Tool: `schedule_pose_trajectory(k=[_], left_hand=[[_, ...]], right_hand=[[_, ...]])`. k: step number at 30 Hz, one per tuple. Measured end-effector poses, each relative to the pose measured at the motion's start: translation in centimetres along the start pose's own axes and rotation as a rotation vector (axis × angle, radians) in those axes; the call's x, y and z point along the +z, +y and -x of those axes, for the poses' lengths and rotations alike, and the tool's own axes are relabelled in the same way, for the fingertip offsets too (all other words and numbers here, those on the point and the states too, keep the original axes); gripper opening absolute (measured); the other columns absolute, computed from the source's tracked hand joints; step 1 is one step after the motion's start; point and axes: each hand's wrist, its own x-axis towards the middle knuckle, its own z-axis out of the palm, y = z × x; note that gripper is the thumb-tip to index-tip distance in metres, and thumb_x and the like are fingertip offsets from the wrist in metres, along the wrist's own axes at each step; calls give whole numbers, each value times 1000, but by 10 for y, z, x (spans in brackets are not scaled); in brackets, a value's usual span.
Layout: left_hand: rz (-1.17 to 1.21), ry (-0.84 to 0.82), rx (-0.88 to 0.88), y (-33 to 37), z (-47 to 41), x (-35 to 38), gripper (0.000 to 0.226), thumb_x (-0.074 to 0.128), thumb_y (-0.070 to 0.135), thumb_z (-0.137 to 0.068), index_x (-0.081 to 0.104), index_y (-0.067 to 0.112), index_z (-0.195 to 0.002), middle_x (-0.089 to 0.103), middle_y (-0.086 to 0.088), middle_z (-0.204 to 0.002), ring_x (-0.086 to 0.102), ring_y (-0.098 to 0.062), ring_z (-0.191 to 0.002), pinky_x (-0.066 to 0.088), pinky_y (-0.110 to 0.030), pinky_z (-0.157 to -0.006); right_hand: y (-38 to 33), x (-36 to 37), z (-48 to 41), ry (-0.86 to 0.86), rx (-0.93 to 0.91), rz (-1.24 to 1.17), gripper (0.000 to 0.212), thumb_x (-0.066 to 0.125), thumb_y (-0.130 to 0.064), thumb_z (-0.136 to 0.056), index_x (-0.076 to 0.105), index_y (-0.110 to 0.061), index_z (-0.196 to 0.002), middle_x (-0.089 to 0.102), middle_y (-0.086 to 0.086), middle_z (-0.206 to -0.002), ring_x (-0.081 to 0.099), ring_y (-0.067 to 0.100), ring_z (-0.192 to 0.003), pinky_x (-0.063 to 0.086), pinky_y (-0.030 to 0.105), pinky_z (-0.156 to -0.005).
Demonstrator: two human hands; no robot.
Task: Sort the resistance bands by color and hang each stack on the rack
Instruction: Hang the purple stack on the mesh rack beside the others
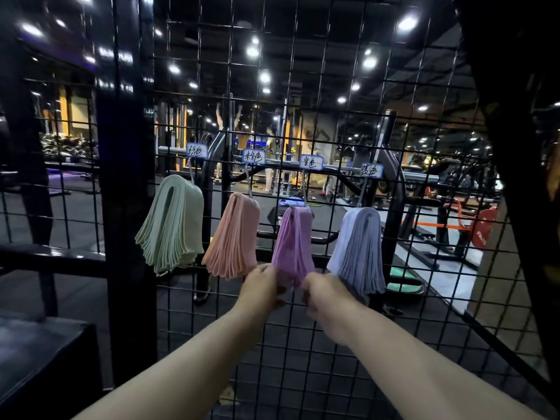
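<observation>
my left hand (262, 286) and right hand (325, 294) grip with curled fingers the low ends of the purple bands (292, 237), hanging on the rack (127, 177); i should pull down evenly so they sit straight

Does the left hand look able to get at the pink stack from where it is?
Probably yes. The left hand sits just beside the lower ends of the pink stack, nothing between them; it would first have to release the purple stack, which it appears to grip.
</observation>
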Motion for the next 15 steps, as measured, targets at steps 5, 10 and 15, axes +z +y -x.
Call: schedule_pose_trajectory(k=[5, 10, 15], left_hand=[[253, 76, -153, -1, 7, -1, 27, 40, 20, -104, 61, 4, -105, 64, -18, -93, 61, -32, -88, 53, -43, -82], [278, 74, -105, -9, 9, -3, 29, 43, 23, -103, 67, 6, -106, 73, -17, -96, 67, -31, -89, 50, -41, -88], [306, 61, -103, -13, 10, -2, 30, 49, 36, -102, 69, 14, -106, 78, -11, -97, 72, -30, -101, 46, -42, -89]], right_hand=[[-5, -2, 0, -100, 189, -425, 14, 47, -19, -88, 58, -16, -80, 49, 3, -64, 40, 16, -56, 36, 30, -61], [-15, -3, 3, -181, 292, -542, 24, 54, -30, -95, 66, -10, -90, 61, 5, -77, 54, 18, -72, 42, 29, -63], [-17, -5, 3, -164, 323, -530, 19, 57, -28, -96, 67, -13, -92, 60, 3, -73, 53, 17, -72, 44, 31, -66]])
